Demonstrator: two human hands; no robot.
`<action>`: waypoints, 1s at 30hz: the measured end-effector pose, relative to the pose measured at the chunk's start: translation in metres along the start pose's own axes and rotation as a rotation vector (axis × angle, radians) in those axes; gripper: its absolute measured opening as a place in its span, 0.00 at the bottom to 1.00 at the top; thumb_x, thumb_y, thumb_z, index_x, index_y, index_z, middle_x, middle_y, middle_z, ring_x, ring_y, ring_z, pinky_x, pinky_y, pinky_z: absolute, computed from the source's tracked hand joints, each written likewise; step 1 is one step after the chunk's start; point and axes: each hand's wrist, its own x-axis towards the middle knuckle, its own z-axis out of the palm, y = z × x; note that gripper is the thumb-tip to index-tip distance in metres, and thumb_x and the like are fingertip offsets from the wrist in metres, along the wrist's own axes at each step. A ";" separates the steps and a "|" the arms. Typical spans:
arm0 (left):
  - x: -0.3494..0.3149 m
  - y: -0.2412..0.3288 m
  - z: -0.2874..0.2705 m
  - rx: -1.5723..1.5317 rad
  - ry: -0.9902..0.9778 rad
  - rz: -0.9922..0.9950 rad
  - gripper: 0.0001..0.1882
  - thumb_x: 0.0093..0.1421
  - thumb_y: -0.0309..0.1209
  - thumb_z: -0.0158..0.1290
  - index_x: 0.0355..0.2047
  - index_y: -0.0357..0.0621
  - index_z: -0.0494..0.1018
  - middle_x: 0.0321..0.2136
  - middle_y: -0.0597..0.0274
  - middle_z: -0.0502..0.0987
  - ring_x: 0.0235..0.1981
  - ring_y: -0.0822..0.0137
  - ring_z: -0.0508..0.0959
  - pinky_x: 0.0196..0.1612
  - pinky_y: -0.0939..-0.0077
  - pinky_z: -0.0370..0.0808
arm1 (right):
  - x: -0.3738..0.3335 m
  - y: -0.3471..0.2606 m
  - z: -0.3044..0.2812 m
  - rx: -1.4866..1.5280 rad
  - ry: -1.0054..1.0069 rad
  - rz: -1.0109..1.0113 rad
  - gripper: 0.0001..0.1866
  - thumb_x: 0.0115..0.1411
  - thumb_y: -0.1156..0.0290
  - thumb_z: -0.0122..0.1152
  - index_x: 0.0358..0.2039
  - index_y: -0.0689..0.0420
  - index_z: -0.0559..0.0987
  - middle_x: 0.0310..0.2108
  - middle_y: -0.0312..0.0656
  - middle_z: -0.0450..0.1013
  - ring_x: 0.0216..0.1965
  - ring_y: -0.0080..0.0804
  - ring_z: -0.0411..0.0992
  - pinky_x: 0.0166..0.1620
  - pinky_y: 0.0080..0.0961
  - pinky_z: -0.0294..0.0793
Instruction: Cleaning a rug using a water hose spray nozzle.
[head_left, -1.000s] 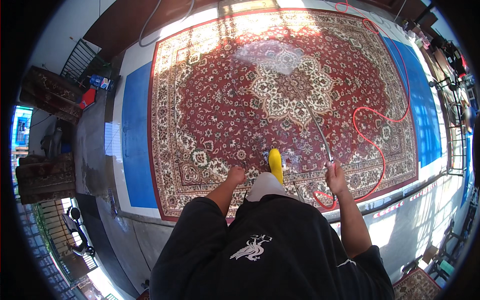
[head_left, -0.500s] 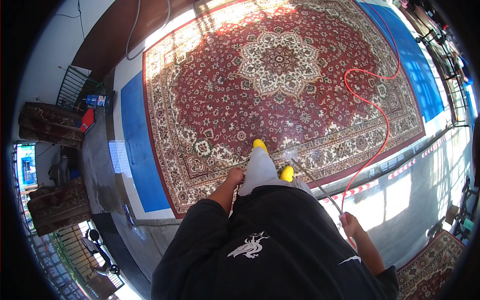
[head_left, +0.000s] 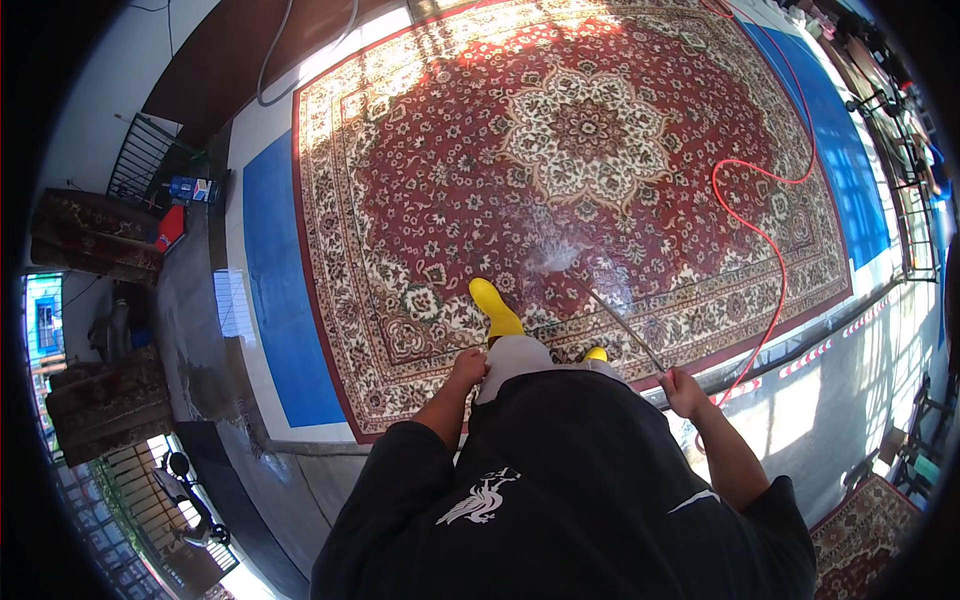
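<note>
A thin metal spray wand [head_left: 625,326] is in my right hand [head_left: 684,393], the fingers wrapped around its near end. It slants forward and left over a red patterned carpet [head_left: 420,180]. White water spray [head_left: 555,257] fans out beyond its tip onto the pile. A red hose [head_left: 768,240] snakes over the carpet's right side and back toward my right hand. My left hand [head_left: 470,367] is curled closed beside my grey trouser leg; what it holds, if anything, is hidden. One yellow boot [head_left: 494,308] is forward on the carpet, the other [head_left: 596,354] farther back.
Blue floor panels [head_left: 283,280] border the carpet on the left and right. Rolled carpets [head_left: 110,405] and a red object [head_left: 171,229] lie at the left. Beyond the striped edge [head_left: 800,360] is wet grey floor, with another patterned carpet [head_left: 865,535] at lower right.
My right hand and the wand have moved forward and left, and the spray lands farther into the carpet. One boot has stepped forward and left. My left hand stays by my leg.
</note>
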 end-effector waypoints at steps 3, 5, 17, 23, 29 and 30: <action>0.026 -0.002 -0.033 -0.132 0.049 -0.046 0.12 0.58 0.33 0.45 0.39 0.40 0.70 0.25 0.56 0.75 0.22 0.64 0.75 0.22 0.71 0.70 | 0.056 -0.029 0.015 -0.011 0.050 -0.079 0.24 0.61 0.52 0.46 0.27 0.65 0.70 0.21 0.56 0.69 0.27 0.51 0.69 0.32 0.39 0.67; 0.039 0.014 -0.064 -0.168 0.023 -0.096 0.15 0.58 0.33 0.45 0.44 0.41 0.69 0.26 0.56 0.75 0.23 0.64 0.76 0.22 0.71 0.72 | 0.090 -0.050 0.022 0.104 0.004 0.035 0.24 0.61 0.51 0.46 0.27 0.64 0.71 0.19 0.50 0.69 0.23 0.42 0.68 0.30 0.35 0.67; 0.108 0.053 -0.228 -0.470 0.213 -0.072 0.13 0.60 0.34 0.45 0.43 0.43 0.67 0.21 0.59 0.75 0.16 0.67 0.74 0.17 0.71 0.68 | 0.241 -0.251 0.006 0.143 0.148 0.059 0.27 0.62 0.51 0.43 0.29 0.67 0.72 0.20 0.45 0.70 0.23 0.32 0.67 0.31 0.32 0.67; 0.126 0.067 -0.236 -0.334 0.090 -0.165 0.12 0.58 0.36 0.46 0.41 0.45 0.65 0.25 0.56 0.75 0.22 0.64 0.75 0.22 0.66 0.71 | 0.327 -0.274 -0.014 0.199 0.264 -0.038 0.24 0.63 0.51 0.43 0.30 0.64 0.71 0.14 0.38 0.65 0.16 0.26 0.64 0.21 0.28 0.64; 0.151 0.125 -0.263 -0.374 -0.008 -0.187 0.14 0.58 0.36 0.45 0.43 0.46 0.65 0.26 0.55 0.75 0.22 0.63 0.75 0.20 0.68 0.70 | 0.413 -0.308 -0.045 0.144 0.320 -0.107 0.25 0.62 0.51 0.44 0.28 0.65 0.71 0.19 0.44 0.68 0.23 0.31 0.66 0.32 0.32 0.66; 0.158 0.147 -0.270 -0.356 0.003 -0.187 0.14 0.58 0.36 0.45 0.43 0.46 0.65 0.26 0.55 0.75 0.22 0.63 0.75 0.20 0.68 0.70 | 0.426 -0.318 -0.055 0.165 0.320 -0.103 0.25 0.62 0.51 0.44 0.28 0.65 0.71 0.19 0.44 0.68 0.23 0.31 0.66 0.32 0.32 0.66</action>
